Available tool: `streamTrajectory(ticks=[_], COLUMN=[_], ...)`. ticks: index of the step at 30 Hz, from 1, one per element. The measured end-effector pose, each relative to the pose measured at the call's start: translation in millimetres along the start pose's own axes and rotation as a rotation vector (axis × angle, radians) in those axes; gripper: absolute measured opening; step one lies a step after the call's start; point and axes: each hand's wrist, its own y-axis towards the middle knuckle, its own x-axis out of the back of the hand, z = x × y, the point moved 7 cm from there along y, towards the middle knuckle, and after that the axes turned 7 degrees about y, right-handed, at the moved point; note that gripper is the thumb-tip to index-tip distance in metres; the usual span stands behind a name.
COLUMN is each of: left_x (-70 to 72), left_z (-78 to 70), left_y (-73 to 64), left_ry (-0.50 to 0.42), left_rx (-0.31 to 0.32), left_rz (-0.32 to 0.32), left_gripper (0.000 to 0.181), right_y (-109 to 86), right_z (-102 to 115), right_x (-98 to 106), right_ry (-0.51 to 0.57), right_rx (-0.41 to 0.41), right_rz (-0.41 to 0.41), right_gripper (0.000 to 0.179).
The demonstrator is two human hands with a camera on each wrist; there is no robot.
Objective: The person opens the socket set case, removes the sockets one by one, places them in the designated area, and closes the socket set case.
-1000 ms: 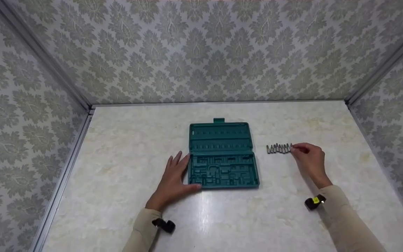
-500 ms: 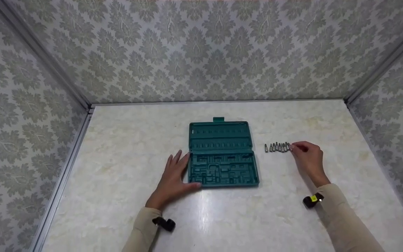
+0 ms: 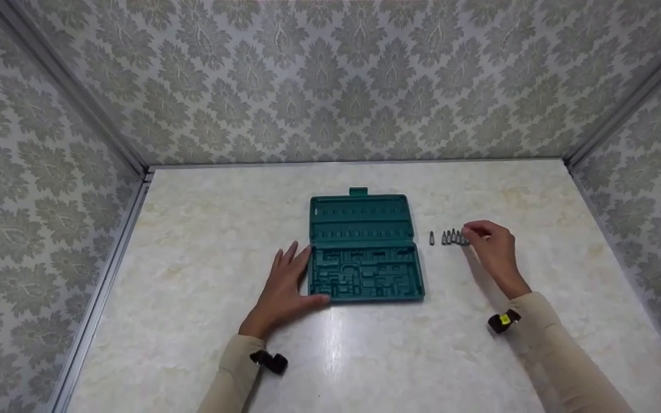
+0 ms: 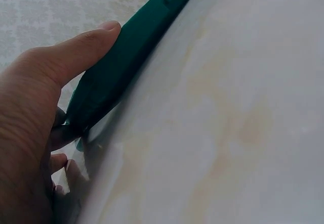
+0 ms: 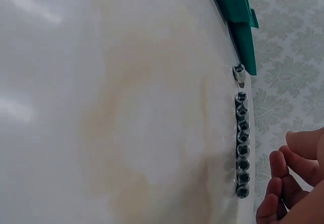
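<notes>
A green plastic tool case (image 3: 365, 244) lies unfolded on the table, its moulded slots facing up. My left hand (image 3: 282, 287) rests at its near left corner, thumb (image 4: 96, 47) along the front side and fingers spread by the left side. To the right of the case lies a row of small metal socket bits (image 5: 243, 138), with hollow ends towards me and narrow tips away. One socket bit (image 3: 431, 238) lies apart at the row's left. My right hand (image 3: 491, 246) is over the row's right end, fingers loosely bent; I see nothing held in the right wrist view.
The pale marbled table (image 3: 193, 229) is bordered by patterned walls (image 3: 330, 74) at the back and sides. Metal frame strips (image 3: 107, 264) run along the edges. A latch tab (image 3: 358, 191) sticks out from the case's far edge.
The right hand has shifted left along the row. The socket bits have drawn closer together and more parallel, and the leftmost now stands apart. The left hand keeps its place on the case.
</notes>
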Motion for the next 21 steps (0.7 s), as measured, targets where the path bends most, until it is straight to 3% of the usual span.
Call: streamTrajectory(ticks=[9,21], left_x=[1.6,0.0], left_z=[-0.9,0.4], left_y=[-0.8,-0.9], left_ry=[-0.002,0.002], left_rx=[0.012,0.025], left_rz=[-0.001,0.005], left_gripper=[0.127,0.127], right_y=[7.5,15.1], right_z=[20,51], right_x=[-35,-78], right_ry=[0.027,0.040], right_rx=[0.026,0.113], right_rz=[0.116,0.209], right_gripper=[0.025,0.024])
